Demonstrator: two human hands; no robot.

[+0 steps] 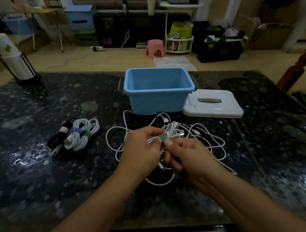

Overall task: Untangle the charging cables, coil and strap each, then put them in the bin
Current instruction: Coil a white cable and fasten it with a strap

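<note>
At the far left edge of the dark speckled table (45,174) stands a tall stack of paper cups (12,57) in a black holder. Nearer, a pile of strapped cables (77,135) lies on the table, white ones and a black one, with white, blue and green straps around them. There is bare table all round this pile.

In the middle, the left hand (141,152) grips a white coiled cable (172,130). The coil runs sideways, left to right, and its plug end sticks out to the right. The right hand (182,158) pinches a grey-green strap (162,137) wrapped around the coil, thumb on top. Under both hands lies a loose tangle of white cables (203,141), spread wide on the table.

Behind the hands sits the blue bin (158,99), open at the top, near the far table edge. A white cable touches its front wall. Just beside it on the right lies a white lid (213,107), flat. No writing on any of these can be read.
</note>
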